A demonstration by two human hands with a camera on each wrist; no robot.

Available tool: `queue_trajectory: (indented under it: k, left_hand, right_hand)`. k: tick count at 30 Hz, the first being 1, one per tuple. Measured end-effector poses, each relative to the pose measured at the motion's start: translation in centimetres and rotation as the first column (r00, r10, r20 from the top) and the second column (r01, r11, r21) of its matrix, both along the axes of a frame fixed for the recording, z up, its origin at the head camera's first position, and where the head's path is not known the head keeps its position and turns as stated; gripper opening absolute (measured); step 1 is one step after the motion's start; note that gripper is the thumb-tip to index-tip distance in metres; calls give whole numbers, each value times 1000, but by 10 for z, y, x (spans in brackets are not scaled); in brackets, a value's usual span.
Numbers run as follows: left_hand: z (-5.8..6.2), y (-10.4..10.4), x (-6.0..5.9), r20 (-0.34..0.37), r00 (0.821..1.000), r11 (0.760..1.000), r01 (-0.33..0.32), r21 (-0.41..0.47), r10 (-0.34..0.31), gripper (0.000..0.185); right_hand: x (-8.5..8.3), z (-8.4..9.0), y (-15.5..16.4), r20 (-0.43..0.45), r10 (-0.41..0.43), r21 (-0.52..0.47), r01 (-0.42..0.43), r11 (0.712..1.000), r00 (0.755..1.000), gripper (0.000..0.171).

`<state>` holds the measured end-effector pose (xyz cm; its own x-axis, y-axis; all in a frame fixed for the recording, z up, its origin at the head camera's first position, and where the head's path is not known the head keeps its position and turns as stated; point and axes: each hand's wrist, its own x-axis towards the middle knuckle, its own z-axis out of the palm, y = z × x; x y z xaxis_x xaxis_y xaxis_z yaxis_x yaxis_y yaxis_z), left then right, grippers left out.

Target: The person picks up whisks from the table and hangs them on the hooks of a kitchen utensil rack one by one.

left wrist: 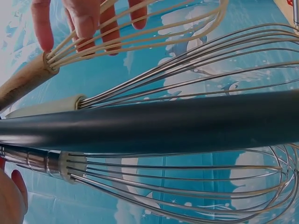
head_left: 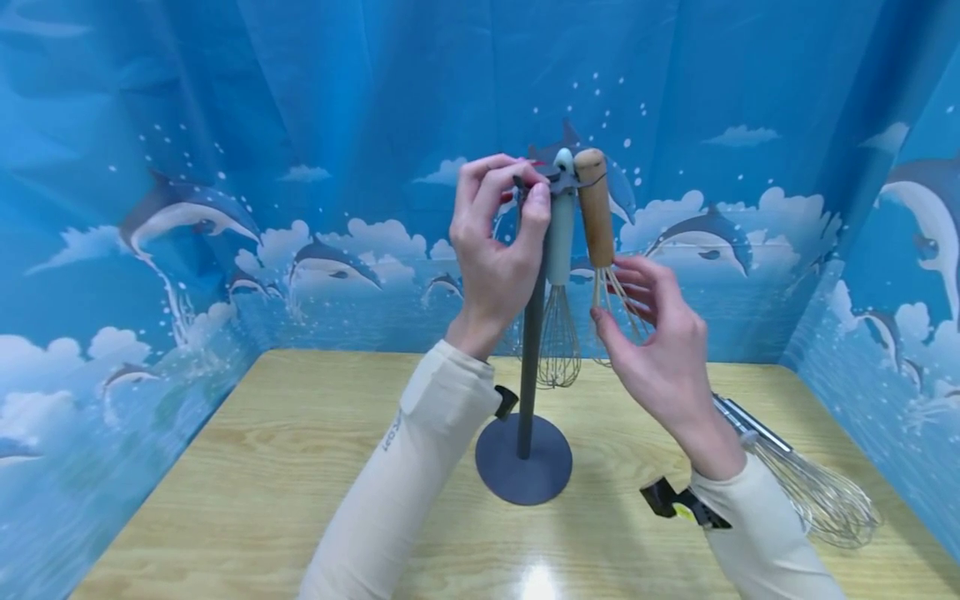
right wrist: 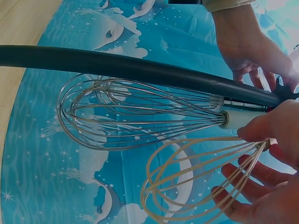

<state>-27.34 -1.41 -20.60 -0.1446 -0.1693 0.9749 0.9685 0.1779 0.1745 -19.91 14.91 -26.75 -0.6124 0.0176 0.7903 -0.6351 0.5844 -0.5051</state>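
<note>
A dark stand [head_left: 532, 350] with a round base and hooks at its top stands upright on the table. My left hand [head_left: 497, 242] grips the hooked top. From the right side hangs a wooden-handled whisk [head_left: 596, 208], its handle top at a hook. My right hand [head_left: 660, 337] pinches its pale wires just below the handle, thumb on one side and fingers on the other. Beside it, next to the pole, hangs a whisk with a pale green handle [head_left: 560, 250]. A metal-handled whisk [left wrist: 46, 163] hangs across the pole in the left wrist view, mostly hidden in the head view.
Another wire whisk [head_left: 813, 487] lies on the wooden table [head_left: 300, 467] at the right, partly behind my right forearm. A blue dolphin-print curtain [head_left: 360, 100] encloses the back and sides.
</note>
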Motion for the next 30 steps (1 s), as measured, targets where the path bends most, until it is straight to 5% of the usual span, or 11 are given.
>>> queue_trajectory:
  k: [8,16,23,30]
  left_hand:
    - [-2,2,3,52,998,999,36,27,-38,20]
    - [-3,3,6,67,992,988,103,111,-111,17]
    - [-3,4,9,76,974,966,199,164,-213,17]
    - [-2,5,10,74,970,962,217,165,-231,19]
  right_hand:
    - [4,-5,14,74,7,-32,-5,999,997,50]
    - [13,-16,43,61,-25,-13,26,1000,998,46]
    - [17,-31,70,129,-94,5,94,996,987,48]
    - [17,-46,92,205,-199,101,182,978,958,48]
